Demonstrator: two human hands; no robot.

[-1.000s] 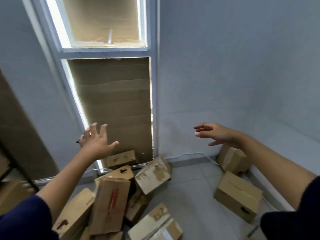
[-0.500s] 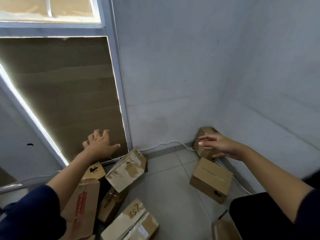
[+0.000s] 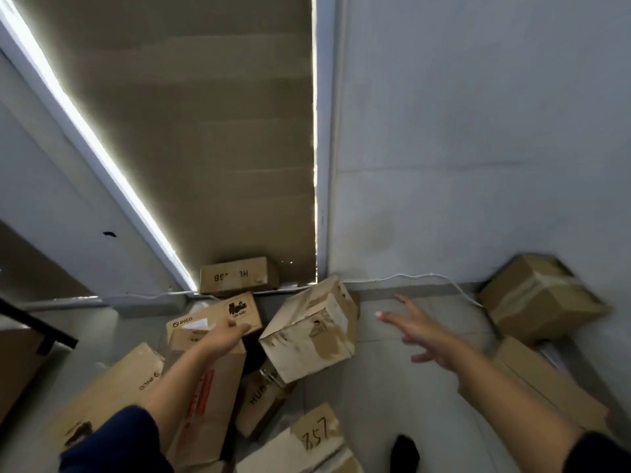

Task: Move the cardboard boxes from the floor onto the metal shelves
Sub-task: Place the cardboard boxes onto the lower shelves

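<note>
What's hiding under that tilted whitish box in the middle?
The tilted whitish box leans on a brown box with black letters, which pokes out beneath it. Beside that, a dark gap shows; whatever lies deeper in there is covered.

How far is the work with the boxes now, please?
Done: nothing that this view can show; no box is seen on a shelf. In hand: nothing held yet. The left hand reaches down to the PICO box, and the right hand is spread open beside the tilted, worn box. Left: the whole pile on the floor, also the "857" box and the corner box.
</note>
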